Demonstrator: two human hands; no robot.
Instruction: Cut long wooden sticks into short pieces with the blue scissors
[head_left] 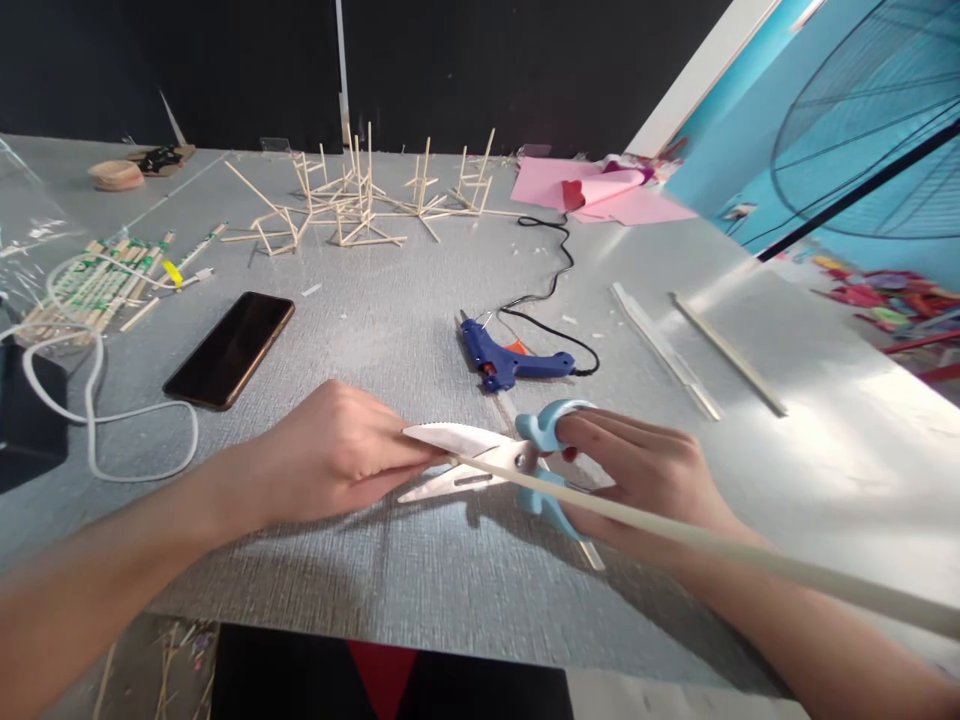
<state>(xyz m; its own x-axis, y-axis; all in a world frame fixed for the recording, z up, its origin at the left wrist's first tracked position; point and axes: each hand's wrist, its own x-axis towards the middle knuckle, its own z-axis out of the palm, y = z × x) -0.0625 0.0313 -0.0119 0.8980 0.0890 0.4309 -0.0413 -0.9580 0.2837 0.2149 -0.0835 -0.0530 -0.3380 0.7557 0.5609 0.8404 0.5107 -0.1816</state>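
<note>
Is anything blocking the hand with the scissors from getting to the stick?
Nothing visible is in the way. The right hand holds the scissors open, and the stick shows between the spread blades. The left hand has the stick's end, its fingers very close to the blades. The glue gun lies farther back.

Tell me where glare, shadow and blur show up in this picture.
Head view: glare whitens the tabletop toward the right; head view: shadow falls below the left hand and scissors; head view: the colourful pile at far right looks smeared.
</note>
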